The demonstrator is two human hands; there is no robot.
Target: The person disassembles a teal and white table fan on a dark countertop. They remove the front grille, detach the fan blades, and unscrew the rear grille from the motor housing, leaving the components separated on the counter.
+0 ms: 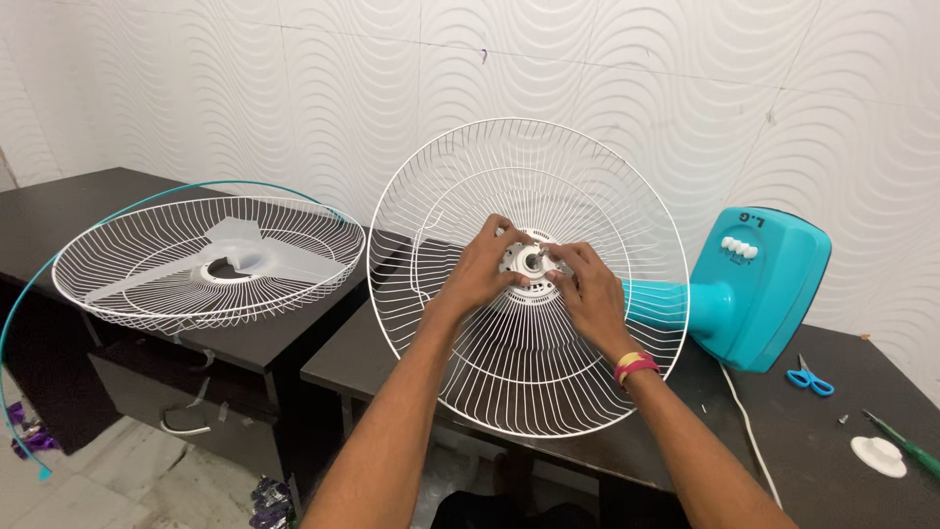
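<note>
- The left hand (485, 266) rests on the middle of a white wire fan guard (527, 279); its fingers (501, 235) curl around the round plastic hub (529, 264) at the guard's centre, gripping its left edge
- The right hand (586, 289) sits on the other side of the same hub; thumb and forefinger pinch together at the hub's right edge, though what lies between them is too small to tell; a red and yellow band (634, 365) circles that wrist
- The guard stands nearly upright on the edge of a dark table (803, 431), facing the person; it is mounted on the front of a teal fan body (759, 289) that lies on the table behind and to the right
- A white cord (749, 431) trails from the fan body across the table toward the near edge
- Farther right on the same table lie blue-handled scissors (809, 379), a green screwdriver (906, 446) and a small white round cap (878, 456), all well apart from the hands
- On a second dark table (59, 211) to the left lies another white wire guard (208, 260), laid flat; a pale fan blade (230, 260) rests inside it; a thin teal rim band (117, 220) arcs over it and hangs down toward the floor
</note>
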